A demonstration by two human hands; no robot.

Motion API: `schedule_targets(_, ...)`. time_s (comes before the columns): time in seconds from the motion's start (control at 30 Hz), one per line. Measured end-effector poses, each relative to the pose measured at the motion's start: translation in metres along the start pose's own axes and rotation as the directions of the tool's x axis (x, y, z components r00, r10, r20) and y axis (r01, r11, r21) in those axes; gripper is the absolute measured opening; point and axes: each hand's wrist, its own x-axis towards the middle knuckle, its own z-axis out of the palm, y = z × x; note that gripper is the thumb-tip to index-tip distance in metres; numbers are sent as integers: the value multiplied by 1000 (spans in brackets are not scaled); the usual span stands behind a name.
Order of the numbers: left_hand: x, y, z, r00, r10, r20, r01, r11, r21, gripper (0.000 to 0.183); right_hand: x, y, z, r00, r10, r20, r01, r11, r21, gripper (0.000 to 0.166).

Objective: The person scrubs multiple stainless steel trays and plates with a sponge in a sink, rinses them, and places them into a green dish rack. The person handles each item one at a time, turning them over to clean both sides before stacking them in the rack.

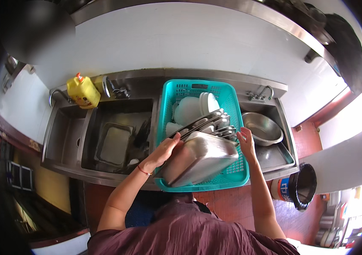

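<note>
A large turquoise plastic basket (244, 172) stands before me across the sink unit. Tilted on its side at the basket's front is a deep stainless steel pan (200, 159), its underside towards me. My left hand (168, 147) grips the pan's rim at the upper left; some of its fingers are hidden. By the pan's right end, at the basket's right rim, is my right hand (247, 142), fingers apart; whether the fingertips touch the metal I cannot tell. Behind the pan lean several compartment metal trays (206, 124), with white dishes (187, 110) farther back.
In the left sink basin (142, 108) lies a rectangular metal pan (116, 143). A yellow pump jug (83, 92) stands by the taps (106, 86). A steel bowl (262, 129) sits in the right basin. On the floor at right is a black-lined bin (305, 188).
</note>
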Motion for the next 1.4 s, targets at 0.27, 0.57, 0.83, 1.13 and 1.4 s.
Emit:
schedule_targets(0.27, -44, -25, 0, 970, 82, -231, -70, 996, 58, 19, 36, -53, 49, 937, -317, 148, 341, 922, -184, 48)
schedule_targets(0.57, -59, -64, -37, 921, 335, -200, -188, 829, 526, 74, 35, 12, 24, 969, 182, 169, -189, 982, 24, 48)
schedule_targets(0.83, -52, -85, -50, 978, 204, -31, -179, 912, 369, 72, 56, -7, 37, 867, 386, 315, -464, 856, 228, 60)
schedule_targets(1.13, -42, -96, -36, 967, 217, -135, -130, 872, 472, 86, 90, 6, 60, 858, 372, 354, -496, 780, 381, 55)
schedule_targets(1.4, -17, -94, -27, 892, 394, -221, -164, 738, 655, 78, 114, 26, 60, 721, 421, 550, -655, 673, 343, 64)
